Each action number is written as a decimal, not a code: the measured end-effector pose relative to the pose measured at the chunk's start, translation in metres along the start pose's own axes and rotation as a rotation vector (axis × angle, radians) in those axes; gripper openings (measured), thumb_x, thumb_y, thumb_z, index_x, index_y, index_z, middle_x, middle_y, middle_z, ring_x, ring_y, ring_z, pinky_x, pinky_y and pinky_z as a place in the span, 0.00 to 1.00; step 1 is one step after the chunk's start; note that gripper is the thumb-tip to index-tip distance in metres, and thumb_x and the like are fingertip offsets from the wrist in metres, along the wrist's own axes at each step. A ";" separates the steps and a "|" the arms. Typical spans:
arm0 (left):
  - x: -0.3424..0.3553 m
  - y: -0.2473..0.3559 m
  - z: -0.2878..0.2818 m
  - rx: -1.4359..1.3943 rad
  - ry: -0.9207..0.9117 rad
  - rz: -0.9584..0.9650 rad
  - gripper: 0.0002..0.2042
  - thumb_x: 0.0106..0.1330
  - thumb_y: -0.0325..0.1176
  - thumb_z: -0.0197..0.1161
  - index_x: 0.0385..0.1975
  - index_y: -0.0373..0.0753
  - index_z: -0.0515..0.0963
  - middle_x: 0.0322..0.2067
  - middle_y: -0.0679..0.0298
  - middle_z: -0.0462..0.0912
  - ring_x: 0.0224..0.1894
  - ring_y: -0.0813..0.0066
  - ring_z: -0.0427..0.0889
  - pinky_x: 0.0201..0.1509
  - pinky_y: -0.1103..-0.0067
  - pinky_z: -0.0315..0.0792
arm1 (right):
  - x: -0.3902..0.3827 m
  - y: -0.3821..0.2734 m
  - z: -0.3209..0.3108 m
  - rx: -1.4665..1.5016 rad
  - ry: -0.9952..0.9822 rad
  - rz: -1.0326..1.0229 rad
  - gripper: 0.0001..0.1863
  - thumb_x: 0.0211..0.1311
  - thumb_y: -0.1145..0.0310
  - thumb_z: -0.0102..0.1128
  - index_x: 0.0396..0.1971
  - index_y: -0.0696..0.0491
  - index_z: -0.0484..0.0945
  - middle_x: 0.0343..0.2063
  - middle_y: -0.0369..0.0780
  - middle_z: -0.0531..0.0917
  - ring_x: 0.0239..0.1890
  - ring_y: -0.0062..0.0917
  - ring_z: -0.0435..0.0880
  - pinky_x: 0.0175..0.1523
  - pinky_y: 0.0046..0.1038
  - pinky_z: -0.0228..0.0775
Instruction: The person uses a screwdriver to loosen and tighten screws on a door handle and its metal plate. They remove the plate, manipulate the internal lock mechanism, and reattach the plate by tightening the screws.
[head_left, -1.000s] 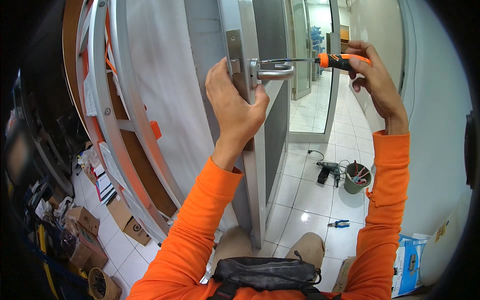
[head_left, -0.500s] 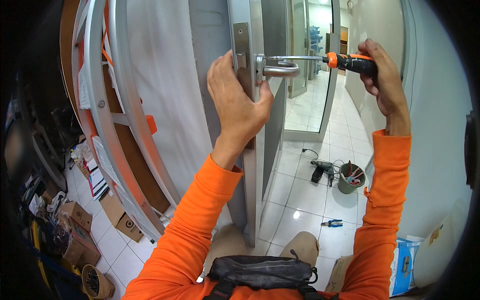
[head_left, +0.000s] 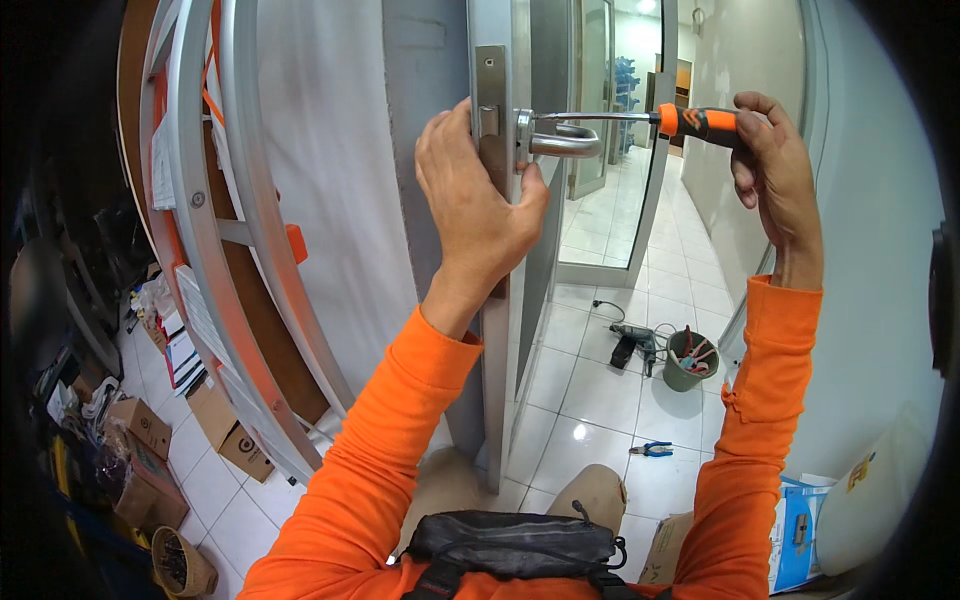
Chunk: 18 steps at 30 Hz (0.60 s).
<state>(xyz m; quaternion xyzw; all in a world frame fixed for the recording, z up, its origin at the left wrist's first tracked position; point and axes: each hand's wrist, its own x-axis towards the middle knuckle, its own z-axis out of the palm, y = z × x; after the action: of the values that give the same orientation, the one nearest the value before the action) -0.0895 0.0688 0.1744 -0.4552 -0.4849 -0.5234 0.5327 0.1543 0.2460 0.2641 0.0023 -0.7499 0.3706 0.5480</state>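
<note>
My left hand (head_left: 475, 205) wraps round the edge of the metal door (head_left: 494, 390) beside the steel lock plate (head_left: 489, 70), its thumb by the round base of the lever handle (head_left: 568, 143). My right hand (head_left: 770, 160) grips the orange-and-black handle of a screwdriver (head_left: 697, 122). The screwdriver's shaft lies level above the lever, with its tip at the handle's round base; whether it sits in a screw I cannot make out.
An aluminium ladder (head_left: 200, 200) leans at my left, near cardboard boxes (head_left: 240, 435) and clutter. Beyond the door are a glass door (head_left: 600, 235), a drill (head_left: 630, 340), a bucket of tools (head_left: 690, 375) and pliers (head_left: 651, 448) on the tiled floor (head_left: 585, 400).
Over the last second both hands, with the screwdriver, have shifted slightly right in view. My right hand has rolled round on the screwdriver's handle, whose markings now face differently.
</note>
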 end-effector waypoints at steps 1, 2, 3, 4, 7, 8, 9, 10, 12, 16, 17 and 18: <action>0.000 0.002 0.001 0.000 -0.005 -0.001 0.37 0.57 0.30 0.67 0.67 0.28 0.62 0.60 0.44 0.69 0.67 0.46 0.64 0.73 0.57 0.57 | 0.000 0.001 -0.003 -0.057 -0.023 0.087 0.27 0.74 0.47 0.56 0.56 0.56 0.74 0.36 0.36 0.81 0.27 0.11 0.75 0.25 0.14 0.66; -0.001 0.004 0.002 0.000 -0.009 -0.003 0.36 0.57 0.30 0.67 0.67 0.28 0.62 0.60 0.44 0.69 0.67 0.46 0.64 0.73 0.57 0.57 | 0.002 0.002 -0.005 -0.118 -0.053 0.171 0.27 0.75 0.47 0.55 0.58 0.55 0.73 0.38 0.36 0.81 0.27 0.11 0.75 0.24 0.14 0.66; -0.001 0.005 0.004 -0.002 -0.015 0.000 0.36 0.57 0.30 0.67 0.67 0.28 0.62 0.60 0.44 0.69 0.67 0.46 0.64 0.73 0.57 0.57 | 0.003 0.003 -0.007 -0.179 -0.088 0.250 0.28 0.75 0.46 0.54 0.59 0.55 0.73 0.40 0.36 0.81 0.27 0.11 0.76 0.24 0.13 0.66; -0.001 0.005 0.007 -0.003 -0.006 0.004 0.37 0.55 0.31 0.68 0.66 0.28 0.62 0.58 0.45 0.70 0.66 0.45 0.64 0.72 0.55 0.55 | 0.001 0.013 0.001 -0.129 0.011 0.088 0.28 0.75 0.45 0.53 0.59 0.55 0.73 0.37 0.36 0.81 0.21 0.10 0.71 0.19 0.12 0.61; -0.001 0.002 0.005 -0.002 0.012 0.008 0.38 0.53 0.32 0.69 0.65 0.28 0.63 0.57 0.45 0.70 0.66 0.43 0.64 0.72 0.54 0.54 | -0.006 0.016 0.016 0.050 0.151 -0.235 0.28 0.74 0.48 0.57 0.56 0.59 0.72 0.34 0.39 0.80 0.15 0.11 0.67 0.17 0.14 0.55; -0.001 0.002 0.005 -0.009 0.015 0.016 0.38 0.53 0.31 0.69 0.65 0.28 0.62 0.57 0.45 0.70 0.66 0.43 0.64 0.72 0.53 0.54 | -0.006 0.010 0.001 -0.011 0.028 -0.112 0.29 0.73 0.47 0.57 0.58 0.56 0.72 0.37 0.38 0.80 0.20 0.11 0.70 0.20 0.14 0.58; 0.000 0.001 0.005 -0.009 0.018 0.016 0.38 0.53 0.31 0.69 0.65 0.28 0.62 0.57 0.45 0.70 0.66 0.43 0.64 0.72 0.53 0.54 | -0.006 0.003 -0.008 -0.071 -0.094 0.012 0.30 0.73 0.46 0.58 0.61 0.54 0.71 0.41 0.37 0.80 0.26 0.11 0.72 0.23 0.14 0.62; -0.001 0.002 0.006 -0.008 0.016 0.015 0.38 0.53 0.31 0.69 0.66 0.28 0.62 0.57 0.46 0.70 0.66 0.43 0.63 0.72 0.54 0.54 | -0.003 -0.003 -0.009 -0.071 -0.090 0.016 0.30 0.73 0.46 0.58 0.61 0.54 0.71 0.41 0.37 0.80 0.26 0.11 0.72 0.23 0.14 0.62; -0.001 0.004 0.008 -0.010 0.009 0.016 0.38 0.53 0.31 0.69 0.66 0.28 0.62 0.57 0.46 0.70 0.66 0.43 0.63 0.72 0.54 0.54 | 0.002 -0.009 -0.002 -0.165 -0.017 0.199 0.28 0.72 0.48 0.61 0.59 0.55 0.72 0.42 0.37 0.80 0.26 0.12 0.73 0.24 0.14 0.65; 0.000 0.004 0.006 -0.004 0.014 0.023 0.38 0.53 0.31 0.69 0.65 0.29 0.63 0.57 0.46 0.71 0.66 0.43 0.64 0.72 0.53 0.54 | -0.006 0.004 0.016 0.110 0.113 0.048 0.22 0.72 0.52 0.63 0.52 0.55 0.76 0.31 0.35 0.81 0.14 0.10 0.67 0.16 0.12 0.59; 0.000 0.005 0.007 -0.016 0.021 0.027 0.38 0.52 0.31 0.69 0.65 0.29 0.63 0.57 0.47 0.71 0.66 0.43 0.64 0.72 0.53 0.54 | -0.010 0.004 0.018 0.176 0.144 0.004 0.21 0.71 0.54 0.65 0.51 0.56 0.76 0.29 0.36 0.82 0.14 0.11 0.68 0.16 0.12 0.59; -0.001 0.005 0.007 -0.018 0.023 0.025 0.38 0.52 0.31 0.69 0.65 0.29 0.63 0.57 0.47 0.71 0.66 0.43 0.64 0.72 0.53 0.54 | -0.010 0.004 0.016 0.208 0.159 -0.018 0.21 0.71 0.55 0.66 0.50 0.57 0.76 0.29 0.37 0.82 0.14 0.11 0.68 0.17 0.13 0.60</action>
<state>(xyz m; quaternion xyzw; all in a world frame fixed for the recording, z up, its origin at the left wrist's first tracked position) -0.0850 0.0763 0.1746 -0.4599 -0.4684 -0.5261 0.5406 0.1438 0.2359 0.2523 0.0363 -0.6614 0.4406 0.6059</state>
